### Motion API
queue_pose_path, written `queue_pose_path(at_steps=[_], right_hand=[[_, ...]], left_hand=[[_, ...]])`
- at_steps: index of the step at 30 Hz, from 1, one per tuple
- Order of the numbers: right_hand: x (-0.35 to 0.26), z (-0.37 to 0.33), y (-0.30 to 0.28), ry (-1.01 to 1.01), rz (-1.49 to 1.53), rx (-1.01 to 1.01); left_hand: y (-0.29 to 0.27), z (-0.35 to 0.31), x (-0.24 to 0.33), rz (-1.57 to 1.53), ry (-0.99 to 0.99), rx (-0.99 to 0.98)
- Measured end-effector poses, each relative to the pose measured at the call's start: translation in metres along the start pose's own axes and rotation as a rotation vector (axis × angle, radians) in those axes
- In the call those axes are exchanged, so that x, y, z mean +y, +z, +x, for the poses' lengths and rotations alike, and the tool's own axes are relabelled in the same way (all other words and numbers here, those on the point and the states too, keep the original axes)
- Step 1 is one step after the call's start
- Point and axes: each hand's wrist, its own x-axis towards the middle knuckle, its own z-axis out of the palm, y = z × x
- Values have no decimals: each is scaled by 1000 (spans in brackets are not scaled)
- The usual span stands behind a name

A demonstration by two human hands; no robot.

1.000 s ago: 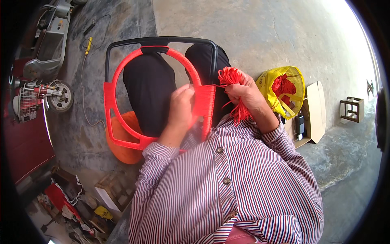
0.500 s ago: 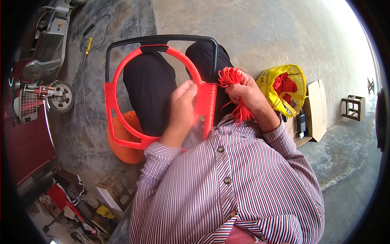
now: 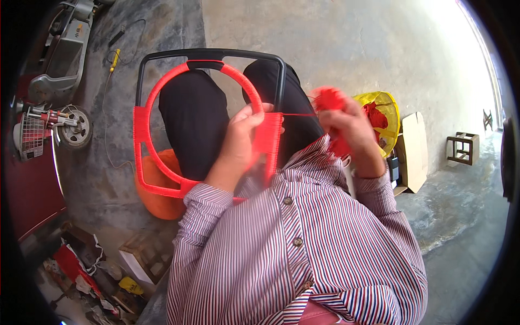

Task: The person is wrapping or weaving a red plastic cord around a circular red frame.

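Tensioning thin red cord evenly suits us best: left hand grasping red-wound black rectangular frame, right hand clenched around cord bundle.

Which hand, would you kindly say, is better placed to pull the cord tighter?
Probably the right hand: it holds the cord, whose strand stretches straight to the frame, while the left hand grips that frame.

A black rectangular frame with red-wrapped ring lies over black-trousered knees, an orange rounded object beneath its lower left; the bare left hand is at its right side; farther right come a red cord bundle in the bare right hand, a yellow bag, a brown cardboard box, a dark wooden stool.
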Motion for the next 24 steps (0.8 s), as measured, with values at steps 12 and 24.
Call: queue_pose_path(at_steps=[12,24], right_hand=[[5,4,-103,-416,530,286],[33,69,24,-415,-418,-54]], left_hand=[[2,7,25,124,-122,12],[17,0,18,68,-101,-1]])
